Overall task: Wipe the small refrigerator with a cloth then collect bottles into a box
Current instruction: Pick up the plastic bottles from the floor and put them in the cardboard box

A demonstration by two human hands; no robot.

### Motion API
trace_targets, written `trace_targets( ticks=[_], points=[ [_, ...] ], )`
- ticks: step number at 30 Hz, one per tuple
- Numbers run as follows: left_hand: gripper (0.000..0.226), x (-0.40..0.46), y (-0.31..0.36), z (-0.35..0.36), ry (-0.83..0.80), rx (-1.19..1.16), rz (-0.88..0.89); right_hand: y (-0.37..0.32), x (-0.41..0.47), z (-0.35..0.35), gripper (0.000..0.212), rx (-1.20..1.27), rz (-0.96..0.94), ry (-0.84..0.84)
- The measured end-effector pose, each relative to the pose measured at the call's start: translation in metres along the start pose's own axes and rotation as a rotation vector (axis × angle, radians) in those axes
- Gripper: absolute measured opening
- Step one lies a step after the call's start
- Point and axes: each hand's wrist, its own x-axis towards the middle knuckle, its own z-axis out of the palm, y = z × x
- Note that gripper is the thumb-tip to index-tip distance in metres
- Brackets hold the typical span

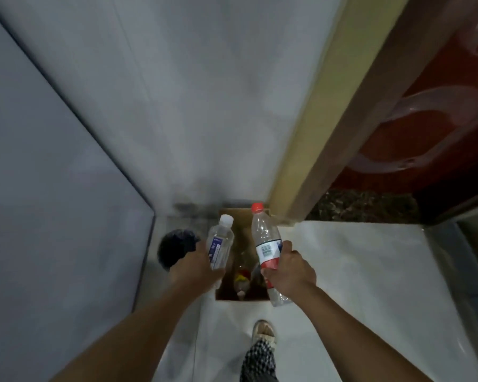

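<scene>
Holding a white-capped bottle (220,245) in my left hand (196,267) and a red-capped bottle (267,250) in my right hand (289,267), both caps pointing far, I judge the open box (243,297) on the floor sits directly below and between them, equally near.

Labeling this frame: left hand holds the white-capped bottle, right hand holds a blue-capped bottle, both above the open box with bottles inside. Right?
Not quite. The head view shows the right hand holding a red-capped bottle, not blue-capped. The rest stands: the left hand holds the white-capped bottle, both above the open box with bottles inside.
</scene>
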Motion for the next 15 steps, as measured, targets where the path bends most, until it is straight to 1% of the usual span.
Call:
trace_targets(
  ticks=[3,7,11,15],
  points=[
    [0.056,0.032,0.016,0.030,-0.041,-0.062,-0.062,0.017,0.047,0.011,0.069,0.010,-0.004,-0.051],
    [0.056,0.068,0.023,0.071,-0.078,-0.076,-0.132,0.037,0.098,0.045,0.067,0.059,0.030,-0.102],
    [0.056,0.109,0.020,0.121,-0.108,-0.078,-0.195,0.058,0.143,0.098,0.065,0.119,0.063,-0.156],
    [0.062,0.153,0.007,0.182,-0.135,-0.111,-0.240,0.077,0.193,0.156,0.071,0.146,0.105,-0.201]
  ],
)
